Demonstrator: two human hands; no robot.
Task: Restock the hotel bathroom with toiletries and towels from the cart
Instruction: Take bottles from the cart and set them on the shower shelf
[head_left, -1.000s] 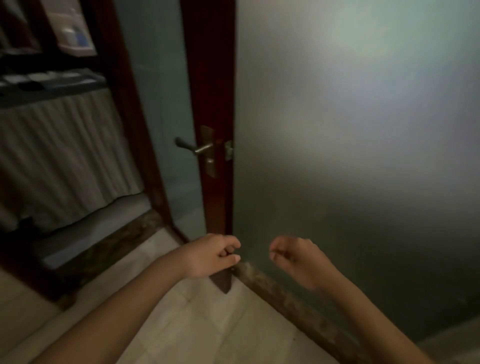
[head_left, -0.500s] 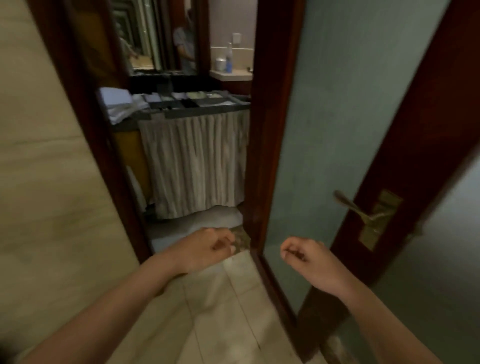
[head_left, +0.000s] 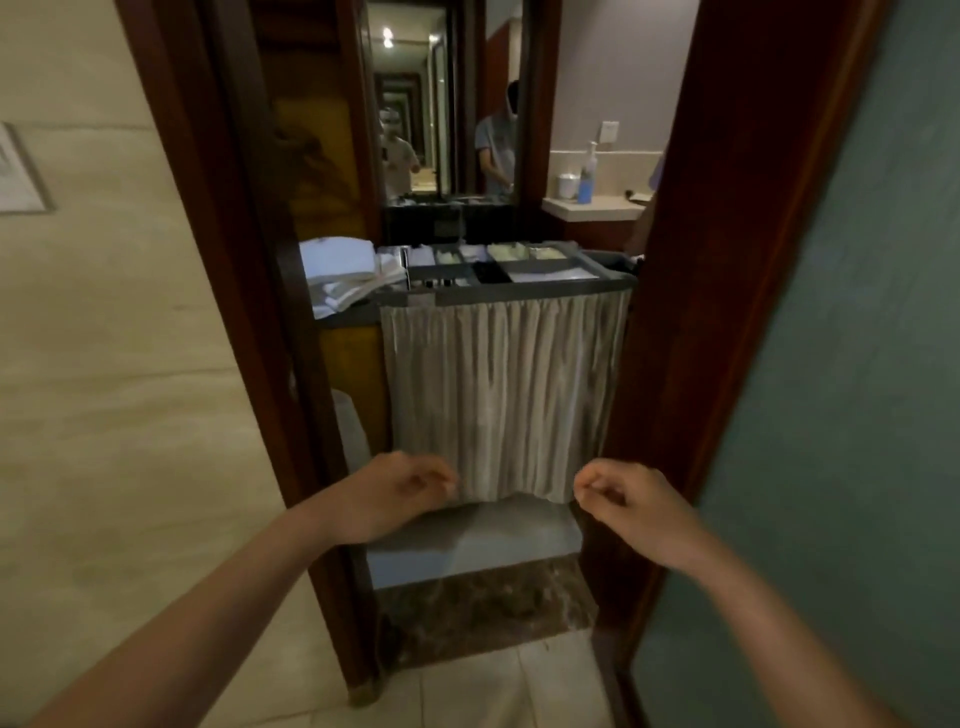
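The housekeeping cart (head_left: 524, 293) stands just beyond the doorway, with a pale pleated curtain (head_left: 504, 395) hanging over its front. A stack of folded white towels (head_left: 343, 273) lies on its top left. The grey tray beside them is split into compartments holding small toiletry packets (head_left: 511, 253). My left hand (head_left: 400, 491) and my right hand (head_left: 628, 501) hang in front of the curtain's lower edge, both loosely curled with nothing in them, short of the cart.
A dark wooden door frame (head_left: 260, 322) stands on the left and the open door (head_left: 852, 364) with frosted glass on the right. Behind the cart a mirror (head_left: 441, 104) reflects people. A counter (head_left: 592, 208) holds a pump bottle and a cup. A dark stone threshold (head_left: 483, 608) crosses the floor.
My view has swung left from the frosted door to face the doorway, and the cart is now centred and nearer. Both hands stay curled and empty.
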